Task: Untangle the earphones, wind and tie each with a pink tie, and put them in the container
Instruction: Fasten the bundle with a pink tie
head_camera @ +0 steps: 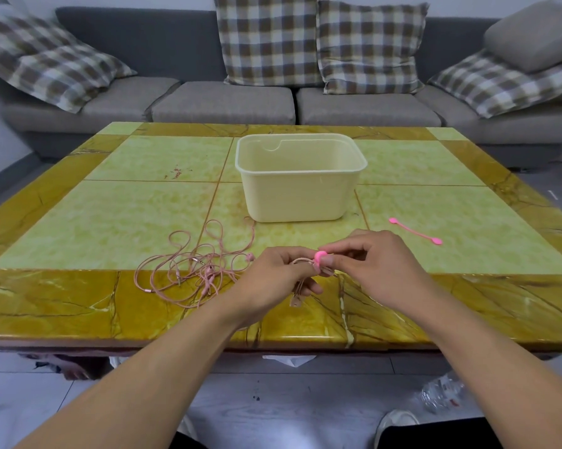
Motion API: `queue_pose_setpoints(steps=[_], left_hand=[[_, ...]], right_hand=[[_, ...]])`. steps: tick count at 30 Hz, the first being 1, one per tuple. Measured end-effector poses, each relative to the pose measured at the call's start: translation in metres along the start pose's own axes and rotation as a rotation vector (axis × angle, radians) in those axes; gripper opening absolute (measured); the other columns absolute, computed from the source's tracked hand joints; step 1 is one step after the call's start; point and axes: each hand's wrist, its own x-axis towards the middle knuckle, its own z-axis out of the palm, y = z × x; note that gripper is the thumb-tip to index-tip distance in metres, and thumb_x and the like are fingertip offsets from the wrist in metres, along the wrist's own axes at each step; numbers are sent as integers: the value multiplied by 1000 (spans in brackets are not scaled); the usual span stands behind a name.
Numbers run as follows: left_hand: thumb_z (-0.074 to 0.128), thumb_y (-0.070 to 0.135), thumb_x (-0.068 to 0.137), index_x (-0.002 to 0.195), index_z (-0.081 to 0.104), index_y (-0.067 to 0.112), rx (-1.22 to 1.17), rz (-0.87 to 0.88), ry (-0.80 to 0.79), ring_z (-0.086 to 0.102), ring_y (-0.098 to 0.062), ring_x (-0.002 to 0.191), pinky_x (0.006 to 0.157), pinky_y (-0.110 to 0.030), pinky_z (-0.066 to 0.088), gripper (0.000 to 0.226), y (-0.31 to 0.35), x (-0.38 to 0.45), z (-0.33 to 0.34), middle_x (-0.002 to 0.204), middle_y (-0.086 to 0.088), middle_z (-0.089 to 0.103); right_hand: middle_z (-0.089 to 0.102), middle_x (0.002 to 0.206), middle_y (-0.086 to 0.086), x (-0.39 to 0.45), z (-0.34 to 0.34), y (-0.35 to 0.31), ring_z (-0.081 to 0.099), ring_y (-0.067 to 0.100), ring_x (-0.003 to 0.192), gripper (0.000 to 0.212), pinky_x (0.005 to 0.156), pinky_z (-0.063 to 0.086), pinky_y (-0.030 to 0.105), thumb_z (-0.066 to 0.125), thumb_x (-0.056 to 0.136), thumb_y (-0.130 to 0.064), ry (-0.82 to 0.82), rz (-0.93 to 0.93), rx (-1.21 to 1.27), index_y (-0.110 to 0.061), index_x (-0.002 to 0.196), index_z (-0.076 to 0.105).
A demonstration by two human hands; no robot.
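1. Fingers of my right hand pinch a pink tie round the wound earphone bundle, which my left hand grips just in front of the container.
2. I judge this the tying step; next I must cinch the tie, then drop the bundle in.
3. Left of the container's front lies the tangled earphone; right of it, a spare tie, both on the table.
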Motion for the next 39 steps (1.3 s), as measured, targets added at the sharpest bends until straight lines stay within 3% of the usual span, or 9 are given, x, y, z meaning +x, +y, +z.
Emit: queue_pose_setpoints(steps=[7,14,17,19,22,24,27,33,39], left_hand=[[76,6,88,107,67,0,-5,57,76,73,-24,78,59,-23,54,23,3,-2,-3,88,-13,77],[82,11,83,96,74,5,213,85,49,72,-16,73,65,-25,52,16,0,-1,-6,80,-11,76],[82,13,83,95,73,7,251,64,43,68,-13,67,58,-26,50,17,-2,-2,-4,77,-9,76],[81,13,84,98,71,4,183,43,48,71,-14,69,56,-24,50,19,-4,-2,-4,81,-11,76],[78,9,86,101,69,1,-17,37,62,73,-24,81,69,-24,56,20,-1,0,-6,89,-14,75],[73,4,89,104,68,1,-151,8,47,71,-24,81,72,-25,56,16,2,2,-7,90,-13,73],[66,1,91,105,67,3,-282,-54,-24,68,-21,79,71,-24,54,14,6,2,-5,94,-13,73],[73,23,88,104,71,2,-222,18,62,69,-23,79,69,-23,55,27,3,3,1,94,-13,74],[69,25,93,113,74,7,-154,45,17,71,-23,83,72,-28,57,27,5,3,-4,102,-17,73]], right_hand=[[75,83,-12,-1,-5,0,69,8,82,5,78,55,32,83,81,-33,-52,-14,66,-31,84,80],[74,80,-14,1,-7,-3,66,2,75,7,68,48,18,81,83,-38,-163,25,-8,-32,81,77],[73,77,-14,-1,-1,-2,62,0,70,14,62,44,16,81,82,-42,-137,12,-53,-31,76,76],[72,82,-15,-1,1,2,62,-2,77,18,68,46,18,79,81,-49,-115,25,-49,-32,77,75],[73,102,-17,-1,-3,2,66,3,101,34,90,52,33,72,77,-64,-154,81,90,-35,95,72],[75,107,-9,-1,-4,1,72,18,99,40,93,57,44,78,74,-54,-206,120,278,-30,106,70],[77,98,2,-2,0,2,72,31,93,28,90,59,51,84,80,-18,-157,100,354,-18,105,70],[77,83,3,-1,2,1,71,20,77,20,81,61,43,87,77,-10,-45,99,349,-18,89,74],[76,78,7,-1,2,-5,69,16,70,22,68,57,27,92,69,-14,41,58,360,-14,81,73]])
